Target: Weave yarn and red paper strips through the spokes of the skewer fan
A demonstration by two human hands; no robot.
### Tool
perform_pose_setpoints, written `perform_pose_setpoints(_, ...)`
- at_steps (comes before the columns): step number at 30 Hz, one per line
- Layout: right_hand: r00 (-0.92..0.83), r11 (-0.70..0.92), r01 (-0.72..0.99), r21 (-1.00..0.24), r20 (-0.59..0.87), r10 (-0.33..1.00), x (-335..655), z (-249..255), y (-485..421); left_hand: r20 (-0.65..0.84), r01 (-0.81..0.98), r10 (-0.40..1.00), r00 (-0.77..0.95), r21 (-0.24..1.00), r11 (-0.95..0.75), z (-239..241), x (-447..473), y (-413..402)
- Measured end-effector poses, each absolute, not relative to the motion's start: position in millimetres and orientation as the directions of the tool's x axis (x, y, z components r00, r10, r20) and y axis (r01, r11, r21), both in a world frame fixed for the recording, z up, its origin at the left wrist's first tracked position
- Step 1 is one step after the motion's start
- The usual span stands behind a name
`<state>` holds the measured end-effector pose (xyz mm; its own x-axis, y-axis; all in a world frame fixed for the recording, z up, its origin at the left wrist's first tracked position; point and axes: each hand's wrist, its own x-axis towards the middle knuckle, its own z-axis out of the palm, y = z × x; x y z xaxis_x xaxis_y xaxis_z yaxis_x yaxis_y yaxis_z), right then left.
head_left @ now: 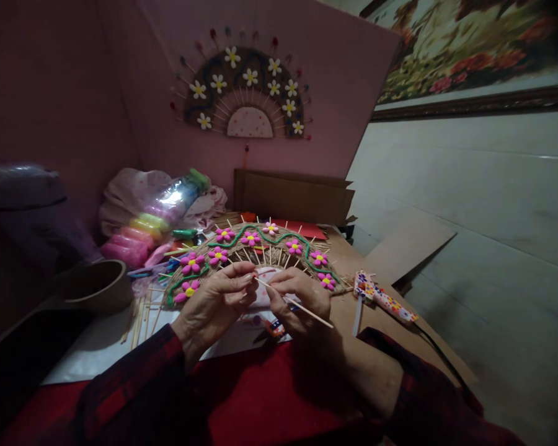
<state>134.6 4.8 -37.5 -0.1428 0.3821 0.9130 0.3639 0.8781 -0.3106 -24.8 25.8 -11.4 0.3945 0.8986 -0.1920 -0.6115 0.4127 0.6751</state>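
Observation:
My right hand [302, 297] is closed around a thin wooden stick [309, 311], which slants down to the right. The stick's upper end meets the fingertips of my left hand [225, 294]. Those fingers are pinched together, with a hint of red at the tips, too small to name. Behind both hands lies a half-round fan [279, 238] wrapped in brown cord. It carries pink flowers with yellow centres, a wavy green strip and wooden sticks along its edges. My hands hide part of its lower middle, a pale dotted half circle.
Loose wooden sticks [142, 319] and a brown bowl [100, 282] are at the left. Packs of coloured clay [153, 223] lie behind. A flower-patterned glue gun [384, 297] rests on cardboard at the right. A similar fan [248, 77] with white flowers hangs on the pink backboard.

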Motion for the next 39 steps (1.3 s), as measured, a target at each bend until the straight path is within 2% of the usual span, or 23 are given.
perform_pose_setpoints(14, -0.162, 0.887, 0.392, -0.244, 0.931, 0.327, 134.5, -39.2, 6.0, -0.13, -0.575, 0.896, 0.424, 0.725, 0.378, -13.1, -24.4, 25.9)
perform_pose_setpoints(28, -0.111, 0.864, 0.423, -0.274, 0.931, 0.349, 134.2, -38.2, 3.1, -0.07, -0.564, 0.901, 0.428, 0.759, 0.327, -15.1, -24.2, 25.0)
perform_pose_setpoints(33, -0.056, 0.847, 0.436, -0.304, 0.93, 0.362, 131.4, -39.6, 2.0, -0.042, -0.505, 0.856, 0.516, 0.792, 0.343, -15.3, -23.6, 23.8)
perform_pose_setpoints(39, -0.069, 0.859, 0.436, -0.267, 0.942, 0.328, 130.8, -39.0, 2.6, -0.019, -0.472, 0.854, 0.52, 0.827, 0.306, -16.8, -22.8, 23.9)
